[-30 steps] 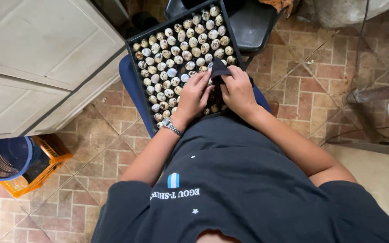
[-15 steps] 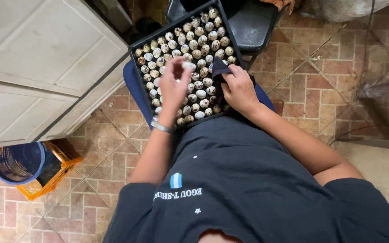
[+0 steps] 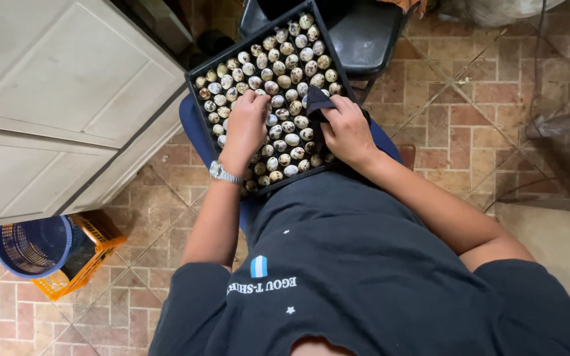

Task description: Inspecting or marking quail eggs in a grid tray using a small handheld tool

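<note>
**Soft hands on tiny eggs**

A person in a dark shirt (image 3: 364, 277) sits on a brick-tile floor (image 3: 470, 118), next to a pale cupboard (image 3: 54, 99). A blue bin (image 3: 28, 247) sits in an orange crate (image 3: 90, 264) off to the left.

A black tray (image 3: 196, 99) rests on the lap. It is full of small spotted eggs (image 3: 291, 66).

The left hand (image 3: 245, 125) lies on the eggs in the middle of the tray. Its fingers are curled down, but I cannot tell if they grip one. The right hand (image 3: 346, 132) has its fingers closed on a dark cloth (image 3: 316, 102) at the tray's right side.

Good way, I think: pick one egg, hold it softly, rub gently, keep the tray flat.
</note>
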